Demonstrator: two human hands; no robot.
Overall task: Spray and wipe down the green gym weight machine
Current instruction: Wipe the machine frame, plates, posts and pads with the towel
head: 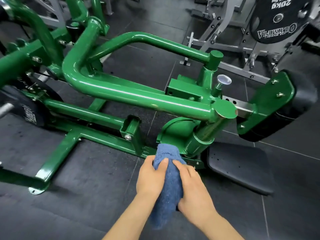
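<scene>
The green weight machine (121, 94) fills the upper half of the head view, its thick glossy tubes curving from the left to a pivot post at the right. A blue terry cloth (167, 186) hangs bunched between both hands, its top end near the machine's low green bracket. My left hand (149, 177) grips the cloth's left side, thumb across its front. My right hand (194, 186) holds its right side, fingers laid along it. No spray bottle is in view.
A black padded rest (284, 108) sits on a green plate at the right. A black foot plate (239, 168) lies on the dark rubber floor. Grey racks and a 20 kg weight plate (277, 19) stand behind. Another black plate (29, 110) hangs at the left.
</scene>
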